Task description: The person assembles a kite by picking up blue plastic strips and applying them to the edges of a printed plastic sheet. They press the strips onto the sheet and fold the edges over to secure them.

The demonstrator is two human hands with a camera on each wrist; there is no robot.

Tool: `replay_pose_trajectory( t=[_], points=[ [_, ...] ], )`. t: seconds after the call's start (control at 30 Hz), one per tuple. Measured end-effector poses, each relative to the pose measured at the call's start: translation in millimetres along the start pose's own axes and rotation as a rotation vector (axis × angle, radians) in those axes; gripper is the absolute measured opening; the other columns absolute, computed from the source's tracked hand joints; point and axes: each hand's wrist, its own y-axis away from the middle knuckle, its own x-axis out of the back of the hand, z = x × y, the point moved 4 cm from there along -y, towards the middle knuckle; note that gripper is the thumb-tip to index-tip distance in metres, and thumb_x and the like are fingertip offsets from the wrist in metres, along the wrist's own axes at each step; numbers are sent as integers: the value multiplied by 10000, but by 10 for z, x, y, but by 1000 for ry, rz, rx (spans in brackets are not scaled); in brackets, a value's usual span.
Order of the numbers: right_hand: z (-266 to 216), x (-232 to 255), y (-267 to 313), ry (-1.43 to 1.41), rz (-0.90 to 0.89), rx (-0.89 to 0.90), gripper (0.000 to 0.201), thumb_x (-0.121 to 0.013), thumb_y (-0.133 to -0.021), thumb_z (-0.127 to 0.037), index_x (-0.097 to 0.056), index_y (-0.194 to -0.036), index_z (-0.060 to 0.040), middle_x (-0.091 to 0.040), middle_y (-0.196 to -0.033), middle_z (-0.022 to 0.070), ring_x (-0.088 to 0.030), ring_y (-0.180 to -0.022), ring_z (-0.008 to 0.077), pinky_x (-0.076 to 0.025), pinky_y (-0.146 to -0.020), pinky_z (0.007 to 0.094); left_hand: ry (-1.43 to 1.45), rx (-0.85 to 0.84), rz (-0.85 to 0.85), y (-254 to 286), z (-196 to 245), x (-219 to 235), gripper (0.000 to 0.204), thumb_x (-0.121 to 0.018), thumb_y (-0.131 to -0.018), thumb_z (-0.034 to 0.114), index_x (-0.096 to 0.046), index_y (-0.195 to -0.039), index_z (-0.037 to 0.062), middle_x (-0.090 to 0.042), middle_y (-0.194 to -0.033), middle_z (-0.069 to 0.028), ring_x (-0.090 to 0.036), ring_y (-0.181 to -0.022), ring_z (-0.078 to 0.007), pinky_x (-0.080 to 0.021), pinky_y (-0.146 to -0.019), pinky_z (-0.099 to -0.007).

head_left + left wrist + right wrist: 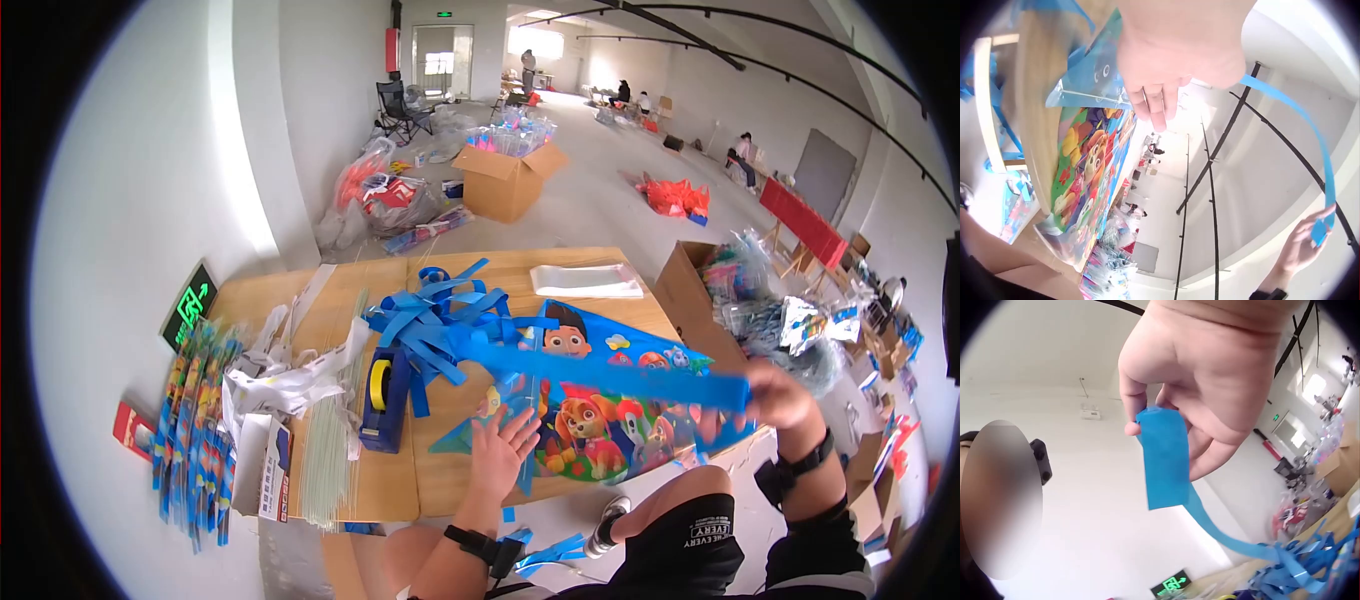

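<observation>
Blue strip (pixel 620 376) stretches through the air above the tabletop (pixel 392 488), from a tangled heap of blue strips (pixel 430 325) to the right hand (pixel 782 402), whose curled fingers pinch it near one end, a short flap hanging from them. Holding that end high and to the side probably keeps this length apart from the tangle. Beneath lies a cartoon-printed sheet (pixel 600 440), apparently spread flat so its whole face is accessible. Near its left corner, the left hand (pixel 500 455) is open, fingers extended; whether it touches the sheet, I cannot tell. The tape dispenser (pixel 385 405) stands beside the heap, likely for easy reach, with thin white rods (pixel 325 450) beyond. The strip's far end is lost in the heap, the strip hides part of the print, and the right fingers blur in the head view.
</observation>
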Motion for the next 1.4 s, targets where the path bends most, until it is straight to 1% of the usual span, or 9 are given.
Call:
replay_pose_trajectory(
  t=[0.17, 0.63, 0.7, 0.77, 0.9, 1.0, 1.1, 1.3, 1.4],
  points=[
    [441, -332, 932, -19, -16, -540, 192, -570, -973, -75, -666, -1080, 52, -710, -1058, 148, -691, -951, 213, -547, -840, 343, 358, 206, -28, -322, 6, -78, 400, -426, -1053, 415, -501, -1269, 87, -549, -1381, -177, -596, -1179, -303, -421, -1073, -502],
    [990, -211, 2801, -9, 216, -732, 274, -665, -961, -204, -673, -1117, 21, -723, -1035, 76, -648, -1003, 155, -493, -914, 305, 88, -113, 420, -1961, 357, 552, 245, -542, -963, -50, -475, -1164, 74, -615, -1216, -183, -657, -1069, -320, -589, -888, -383],
    [843, -119, 3085, -171, 417, -622, 260, -664, -955, -212, -677, -1090, 10, -701, -1039, 66, -656, -954, 177, -498, -898, 318, 83, -172, 483, -2059, 601, 736, 252, -515, -974, -49, -476, -1203, 50, -601, -1236, -199, -656, -1073, -311, -588, -896, -377],
    [626, 10, 3350, -83, 625, 237, 301, -611, -977, -281, -665, -1146, -37, -659, -1142, 73, -648, -983, 183, -497, -905, 333, 28, -182, 461, -2266, 810, 1177, 285, -503, -981, -43, -461, -1249, 43, -591, -1259, -203, -647, -1097, -315, -581, -914, -379],
    [702, 369, 4929, -143, 1363, 552, 506, -420, -1023, -463, -502, -1393, -128, -520, -1403, 63, -466, -1305, 167, -334, -1102, 354, -76, -274, 460, -2273, 1197, 1190, 400, -470, -999, -25, -370, -1384, 11, -544, -1340, -204, -606, -1181, -326, -553, -971, -386],
    [244, 394, 5014, -299, 2101, 915, 437, -429, -1026, -396, -516, -1326, -91, -538, -1246, 29, -504, -1148, 144, -237, -1167, 373, -319, -320, 561, -2158, 1337, 1007, 415, -455, -1016, 16, -317, -1406, -16, -515, -1383, -190, -575, -1231, -332, -526, -1011, -413],
    [-480, 223, 4038, -275, 1667, 737, 176, -617, -886, -208, -574, -1028, -113, -584, -944, 33, -586, -863, 138, -537, -751, 267, -308, -244, 587, -2096, 1342, 931, 436, -433, -1018, 68, -286, -1415, -34, -488, -1412, -195, -589, -1219, -339, -535, -993, -443],
    [-180, 207, 4366, -319, 1132, 697, 226, -512, -987, -308, -536, -1071, -99, -529, -1033, 29, -528, -936, 139, -323, -1080, 375, -159, -550, 902, -2023, 1256, 991, 226, -443, -954, 229, -514, -1132, 110, -630, -923, -121, -587, -702, -218, -485, -607, -319],
    [-269, 111, 3950, -335, 998, 637, 199, -506, -1003, -306, -476, -949, -117, -492, -966, 27, -493, -863, 136, -335, -1070, 391, -586, -415, 553, -1889, 946, 683, 237, -461, -981, 187, -568, -1176, 104, -621, -839, -102, -591, -623, -199, -450, -536, -326]
  ],
)
